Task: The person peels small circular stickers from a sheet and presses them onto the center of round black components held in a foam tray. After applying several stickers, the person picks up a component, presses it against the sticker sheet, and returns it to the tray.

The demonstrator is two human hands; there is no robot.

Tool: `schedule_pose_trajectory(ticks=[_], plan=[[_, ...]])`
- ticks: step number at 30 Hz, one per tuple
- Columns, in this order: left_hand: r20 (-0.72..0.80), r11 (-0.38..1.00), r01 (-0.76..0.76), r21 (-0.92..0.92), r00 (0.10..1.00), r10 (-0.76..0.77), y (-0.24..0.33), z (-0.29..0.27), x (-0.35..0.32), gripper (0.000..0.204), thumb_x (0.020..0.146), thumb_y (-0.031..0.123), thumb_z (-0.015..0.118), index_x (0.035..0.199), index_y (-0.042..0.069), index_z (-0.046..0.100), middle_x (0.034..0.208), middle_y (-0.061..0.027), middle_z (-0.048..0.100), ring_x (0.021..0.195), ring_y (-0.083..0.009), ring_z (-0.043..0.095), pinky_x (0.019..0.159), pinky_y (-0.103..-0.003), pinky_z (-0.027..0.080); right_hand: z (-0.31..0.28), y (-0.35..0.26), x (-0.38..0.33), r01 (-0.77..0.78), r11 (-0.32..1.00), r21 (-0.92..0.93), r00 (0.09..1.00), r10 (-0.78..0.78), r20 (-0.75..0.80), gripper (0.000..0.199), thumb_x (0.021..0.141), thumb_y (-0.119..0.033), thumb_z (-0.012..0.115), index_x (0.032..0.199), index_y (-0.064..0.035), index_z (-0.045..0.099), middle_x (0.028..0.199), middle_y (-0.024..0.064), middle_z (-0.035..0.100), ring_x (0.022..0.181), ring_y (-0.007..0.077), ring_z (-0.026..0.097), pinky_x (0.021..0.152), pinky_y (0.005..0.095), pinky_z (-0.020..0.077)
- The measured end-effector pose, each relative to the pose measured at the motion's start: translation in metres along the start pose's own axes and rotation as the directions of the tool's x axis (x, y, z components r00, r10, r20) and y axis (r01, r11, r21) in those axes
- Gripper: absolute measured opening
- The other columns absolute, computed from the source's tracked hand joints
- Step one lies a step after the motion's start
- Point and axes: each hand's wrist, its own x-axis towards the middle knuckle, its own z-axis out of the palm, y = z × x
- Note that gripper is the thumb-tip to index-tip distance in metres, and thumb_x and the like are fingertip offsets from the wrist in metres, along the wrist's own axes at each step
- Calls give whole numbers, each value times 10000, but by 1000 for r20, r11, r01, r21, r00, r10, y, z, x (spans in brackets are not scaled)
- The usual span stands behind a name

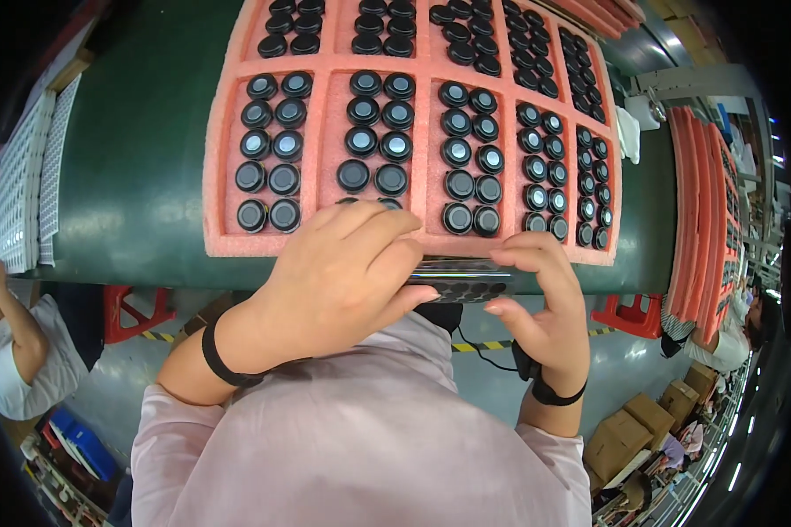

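Note:
A glossy, see-through sheet with rows of dark round dots (470, 288) is held at the near edge of a pink foam tray (316, 63). My left hand (343, 268) is closed at the sheet's left end, its thumb along the lower side. My right hand (549, 294) grips the right end between thumb and curved fingers. The tray's compartments hold many round black caps (360, 140); several in the front row have shiny silver-grey centres, others duller dark ones. My left fingers partly cover the nearest caps of the second compartment. A black band circles each wrist.
The tray lies on a green work surface (132, 167). Stacked pink foam trays (699, 220) stand at right, beside a white cloth (628, 133). White perforated panels (31, 176) are at left. Red stools (136, 312) stand below the edge. Other people sit at both sides; cardboard boxes (628, 439) lie lower right.

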Motion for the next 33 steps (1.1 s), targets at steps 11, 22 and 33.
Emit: schedule_pose_trajectory(ticks=[11,22,33], plan=[[-109,874,120,-472,975,-192,8,-14,-46,434,759,149,887,1104,-4,671,1048,-106,706,927,-234,696,754,-357,547,33,-13,-34,16,980,198,987,16,-159,350,830,-24,796,1145,48,661,1078,124,628,986,222,605,881,310,478],[-247,992,-87,-89,967,63,30,-18,-63,362,744,166,894,1012,11,706,909,-110,737,787,-257,722,668,-328,554,52,-61,-30,159,965,-206,935,-215,-282,318,784,-55,809,1080,-27,694,1019,95,658,939,258,614,874,388,462],[-202,974,-169,151,959,198,48,-23,-57,354,740,272,868,962,41,716,848,-57,733,716,-214,716,580,-321,537,62,-80,-18,383,901,-206,887,-420,-190,210,714,-59,821,891,-93,712,905,17,661,847,245,604,790,387,430]])
